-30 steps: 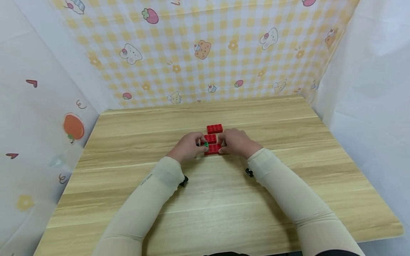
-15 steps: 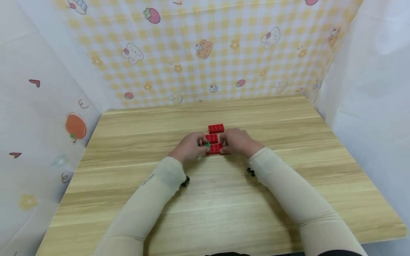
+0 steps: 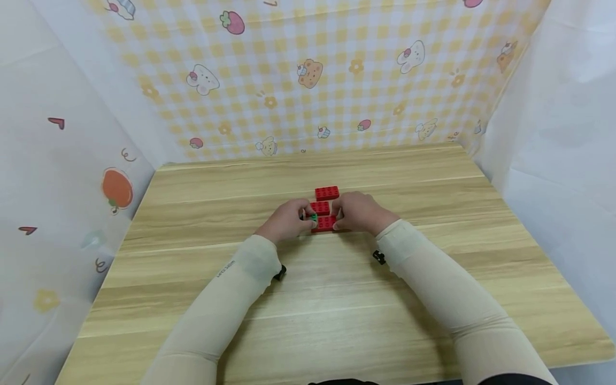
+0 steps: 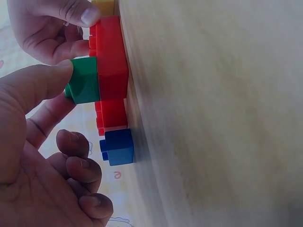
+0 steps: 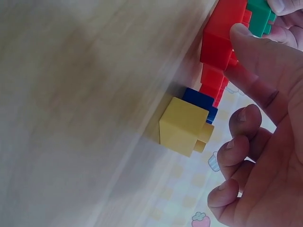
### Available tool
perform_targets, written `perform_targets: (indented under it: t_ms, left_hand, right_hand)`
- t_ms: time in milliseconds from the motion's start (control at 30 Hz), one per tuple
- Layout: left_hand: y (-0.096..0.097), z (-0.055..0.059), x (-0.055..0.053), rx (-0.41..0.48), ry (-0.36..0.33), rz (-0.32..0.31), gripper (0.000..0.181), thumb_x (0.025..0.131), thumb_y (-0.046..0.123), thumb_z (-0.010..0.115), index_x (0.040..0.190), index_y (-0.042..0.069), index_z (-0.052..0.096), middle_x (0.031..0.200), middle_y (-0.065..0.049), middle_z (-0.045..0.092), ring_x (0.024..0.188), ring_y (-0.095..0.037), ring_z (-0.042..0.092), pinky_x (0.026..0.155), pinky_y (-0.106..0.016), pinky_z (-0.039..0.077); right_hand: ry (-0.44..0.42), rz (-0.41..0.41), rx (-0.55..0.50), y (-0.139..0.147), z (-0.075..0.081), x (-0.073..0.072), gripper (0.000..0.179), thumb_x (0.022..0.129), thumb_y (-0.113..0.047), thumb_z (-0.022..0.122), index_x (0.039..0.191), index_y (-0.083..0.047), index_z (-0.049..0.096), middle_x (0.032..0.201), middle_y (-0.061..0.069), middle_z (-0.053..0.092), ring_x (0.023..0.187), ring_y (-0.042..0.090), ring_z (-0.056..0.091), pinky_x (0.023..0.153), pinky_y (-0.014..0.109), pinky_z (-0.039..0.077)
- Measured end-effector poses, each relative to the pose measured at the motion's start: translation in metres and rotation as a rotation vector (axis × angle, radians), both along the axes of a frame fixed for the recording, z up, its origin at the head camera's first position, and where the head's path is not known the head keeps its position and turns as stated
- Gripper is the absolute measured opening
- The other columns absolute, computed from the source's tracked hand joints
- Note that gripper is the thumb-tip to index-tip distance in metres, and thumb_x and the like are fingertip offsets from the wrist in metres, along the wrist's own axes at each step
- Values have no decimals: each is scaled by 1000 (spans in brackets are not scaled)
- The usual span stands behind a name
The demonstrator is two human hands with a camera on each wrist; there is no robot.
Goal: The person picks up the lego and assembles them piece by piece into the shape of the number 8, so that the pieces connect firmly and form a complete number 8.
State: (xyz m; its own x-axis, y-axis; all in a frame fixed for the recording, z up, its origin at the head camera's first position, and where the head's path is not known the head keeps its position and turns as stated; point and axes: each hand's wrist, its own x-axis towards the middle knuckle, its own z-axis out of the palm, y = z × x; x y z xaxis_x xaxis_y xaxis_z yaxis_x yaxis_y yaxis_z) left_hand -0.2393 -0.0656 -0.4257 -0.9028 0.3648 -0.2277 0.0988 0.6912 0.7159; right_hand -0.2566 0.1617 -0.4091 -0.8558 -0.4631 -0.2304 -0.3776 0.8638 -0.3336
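My left hand (image 3: 287, 220) pinches a small green toy block (image 4: 84, 80) between thumb and forefinger. The block stands on the studded top of a long red brick (image 3: 324, 224), at its left end. At the right end of that brick is my right hand (image 3: 361, 212), with thumb and forefinger pinching its sides. The other fingers of both hands are curled loosely. Behind lies a second red brick (image 3: 320, 208), partly hidden by the hands, and farther back a third red brick (image 3: 327, 193).
In the left wrist view a blue block (image 4: 119, 147) sits beside the bricks. The right wrist view shows a yellow block (image 5: 183, 125) and a dark blue block (image 5: 199, 100) by the right hand. A checked cloth (image 3: 289, 117) hangs behind the wooden table (image 3: 298, 331).
The whole head view has shifted slightly to the right. Both hands keep their places on the green block and the red brick.
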Motion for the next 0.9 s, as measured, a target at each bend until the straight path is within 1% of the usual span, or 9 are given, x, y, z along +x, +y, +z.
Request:
perform_targets:
  t_ms: [100,167,300,400,500,567,667,733,900]
  left_hand:
    - [1,1,0,-7,-1,-3,14,99,26,77,104,20,65,82,-5,52,70,-20,49,64,-34,43]
    - [2,2,0,-10,1,-4,14,99,26,77,103,20,65,82,-5,51,70,-20,49,64,-34,43]
    - [2,3,0,-14,2,-1,15,99,26,77,103,20,64,83,-5,51,70,-21,50,64,-35,43]
    - [1,4,0,-17,2,3,15,98,26,77,103,20,65,83,-6,52,70,-21,50,65,-35,43]
    - [2,4,1,-19,2,4,15,98,26,78,104,20,65,83,-5,52,69,-20,49,64,-35,43]
    - [2,4,1,-16,3,4,15,98,25,77,104,20,65,82,-5,51,68,-20,48,63,-35,43]
    - [2,3,1,-14,3,7,15,99,24,77,104,19,65,80,-5,50,66,-19,46,62,-34,42]
    - [2,2,2,-13,1,12,15,99,23,77,104,19,64,80,-4,50,66,-19,46,61,-34,42]
    - [1,2,2,-18,4,14,15,99,24,77,105,18,64,83,-5,50,69,-19,47,63,-34,42]
  right_hand:
    - [-16,-10,-14,2,2,1,22,91,-32,85,106,-19,77,91,-2,71,86,20,63,81,44,51]
    - [-31,-20,-42,5,4,1,24,91,-30,85,111,-18,77,94,1,70,87,21,61,81,42,51]
    - [-47,-45,-109,10,8,-2,27,93,-26,83,117,-15,77,112,4,71,87,22,58,83,39,50]
    - [-55,-67,-134,14,10,-5,27,95,-25,82,119,-15,76,117,6,71,85,23,57,81,39,51]
    - [-62,-95,-147,18,11,-8,28,95,-25,81,120,-14,76,115,7,71,84,23,57,79,38,50]
    - [-65,-115,-157,21,10,-9,29,95,-25,81,121,-13,75,109,7,71,84,24,56,78,39,49]
    - [-62,-140,-163,24,9,-11,29,95,-25,81,120,-13,75,105,7,70,86,24,56,79,39,49]
    - [-65,-151,-166,25,9,-12,27,95,-24,80,119,-13,75,102,9,68,86,26,55,79,40,48]
    - [-84,-172,-163,28,6,-13,25,96,-21,79,119,-13,75,99,7,69,85,25,55,79,39,48]
